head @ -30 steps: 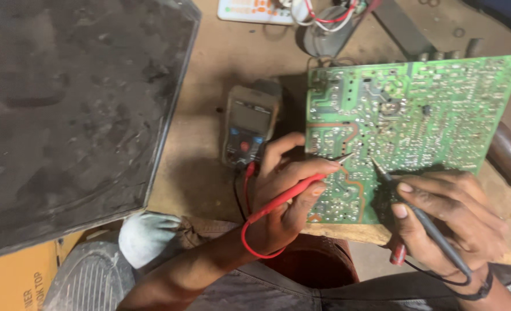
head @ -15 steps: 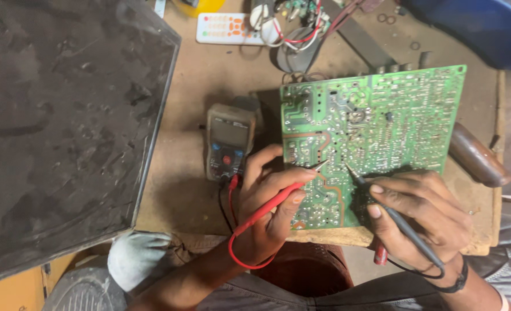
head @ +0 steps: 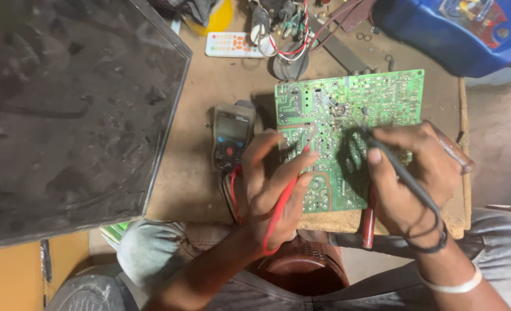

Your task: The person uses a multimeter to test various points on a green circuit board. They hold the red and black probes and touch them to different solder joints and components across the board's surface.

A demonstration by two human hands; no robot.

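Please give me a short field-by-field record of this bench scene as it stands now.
left hand: holds red probe, tip on the board
right hand: holds black probe, tip on the board
circuit board: green, solder side up, flat on wooden table
multimeter: left of the board, beside the left hand
dark panel: large, dusty, far left
remote control: white, at the table's far edge

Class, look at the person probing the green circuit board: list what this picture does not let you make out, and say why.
- Head view: the meter display is too small and dim to make out.
- Black probe tip: lost in shadow on the circuit board.
- Board's lower right corner: covered by the right hand.
- Blue case: cut off by the top edge.
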